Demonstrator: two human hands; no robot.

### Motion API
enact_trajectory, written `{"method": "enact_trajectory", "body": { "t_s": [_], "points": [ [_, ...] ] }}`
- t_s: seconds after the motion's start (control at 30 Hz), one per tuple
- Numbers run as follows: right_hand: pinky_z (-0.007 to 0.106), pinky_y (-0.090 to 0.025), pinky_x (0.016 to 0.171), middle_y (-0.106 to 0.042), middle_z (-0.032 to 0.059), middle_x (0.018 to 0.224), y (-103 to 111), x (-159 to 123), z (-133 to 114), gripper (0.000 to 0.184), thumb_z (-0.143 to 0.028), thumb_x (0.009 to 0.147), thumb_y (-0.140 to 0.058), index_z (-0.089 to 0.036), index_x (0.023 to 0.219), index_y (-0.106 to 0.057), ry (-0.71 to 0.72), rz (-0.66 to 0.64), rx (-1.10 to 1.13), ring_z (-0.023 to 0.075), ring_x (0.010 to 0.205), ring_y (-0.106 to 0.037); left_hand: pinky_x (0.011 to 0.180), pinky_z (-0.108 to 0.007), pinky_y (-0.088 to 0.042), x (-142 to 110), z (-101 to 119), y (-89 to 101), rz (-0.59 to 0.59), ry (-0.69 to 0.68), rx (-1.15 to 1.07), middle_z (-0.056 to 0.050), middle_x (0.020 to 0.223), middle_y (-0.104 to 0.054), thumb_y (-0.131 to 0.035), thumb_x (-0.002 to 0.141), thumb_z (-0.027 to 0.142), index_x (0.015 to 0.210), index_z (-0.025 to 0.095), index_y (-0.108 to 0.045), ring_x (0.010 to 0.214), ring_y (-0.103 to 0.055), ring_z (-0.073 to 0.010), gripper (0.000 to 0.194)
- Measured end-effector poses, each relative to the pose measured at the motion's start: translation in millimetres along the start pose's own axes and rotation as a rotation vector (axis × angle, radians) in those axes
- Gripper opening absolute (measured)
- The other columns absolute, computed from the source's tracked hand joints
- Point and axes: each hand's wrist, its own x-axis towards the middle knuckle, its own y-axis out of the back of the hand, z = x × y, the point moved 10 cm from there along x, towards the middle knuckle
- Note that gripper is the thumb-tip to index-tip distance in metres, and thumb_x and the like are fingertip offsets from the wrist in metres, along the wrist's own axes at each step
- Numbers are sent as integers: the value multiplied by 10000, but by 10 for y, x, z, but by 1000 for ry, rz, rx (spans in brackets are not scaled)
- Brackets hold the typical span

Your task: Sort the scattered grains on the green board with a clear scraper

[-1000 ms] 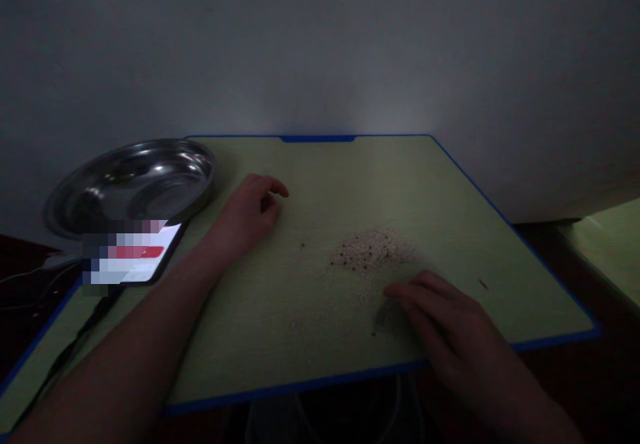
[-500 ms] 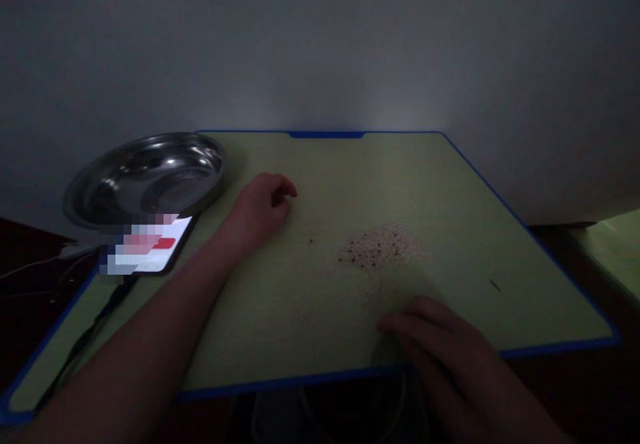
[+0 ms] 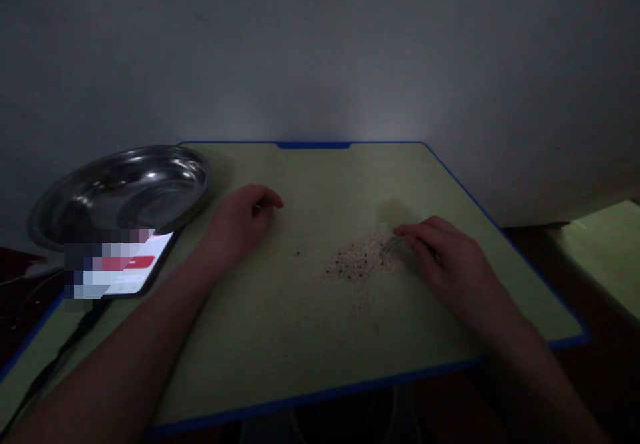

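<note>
On the light green table (image 3: 320, 351) lies a small heap of pale grains (image 3: 367, 254) with several dark bits among them. My right hand (image 3: 447, 264) is at the heap's right side, its fingers pinched around thin, curved tweezers (image 3: 393, 244). The tweezers' tips reach into the grains; dimness blurs their shape. My left hand (image 3: 245, 217) rests on the table left of the heap, fingers loosely curled, thumb and forefinger apart, nothing in it. A single dark bit (image 3: 298, 253) lies between my left hand and the heap.
A shiny metal basin (image 3: 120, 191) stands at the back left. Before it lies a lit phone (image 3: 135, 274), partly blurred, with a dark strap (image 3: 60, 361) nearby. A wall (image 3: 320, 51) rises behind the table. A dim container (image 3: 345, 417) shows below the front edge.
My right hand drew back to the front edge with the tweezers, then moved forward to the grains. The dark bit near the tweezers a second ago is gone from there. My left hand stays put.
</note>
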Motion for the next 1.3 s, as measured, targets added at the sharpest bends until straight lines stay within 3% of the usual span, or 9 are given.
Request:
{"method": "enact_trajectory", "body": {
  "t_s": [0.13,0.57,0.77,1.3],
  "points": [
    [351,-486,745,-609,61,892,-81,-85,-55,254,-195,967,-443,-165,1057,-679,11,-98,94,180,818,-610,815,-349,-499,-1,-18,-18,-13,4,13,-48,920,-704,-485,793,218,922,207,-689,796,-625,-204,241],
    [364,-521,736,-650,68,887,-73,-251,-22,273,-217,965,-431,-196,1035,-694,-45,-118,138,191,816,-639,789,-343,-506,9,-56,-16,0,-1,34,-60,917,-636,-496,762,206,916,209,-668,813,-606,-204,230],
    [342,-519,737,-649,67,906,-99,-343,-55,296,-215,976,-409,-189,1057,-694,-40,-188,158,181,836,-635,764,-367,-504,16,-54,-9,1,24,55,-66,910,-612,-485,734,194,919,196,-672,774,-590,-209,264],
    [343,-543,724,-669,54,930,-122,-614,-124,268,-200,978,-417,-228,1058,-671,-68,-247,175,180,853,-651,747,-332,-481,15,-8,-97,-56,-46,82,-51,887,-587,-474,684,140,898,211,-659,736,-571,-190,292]
  ]
}}
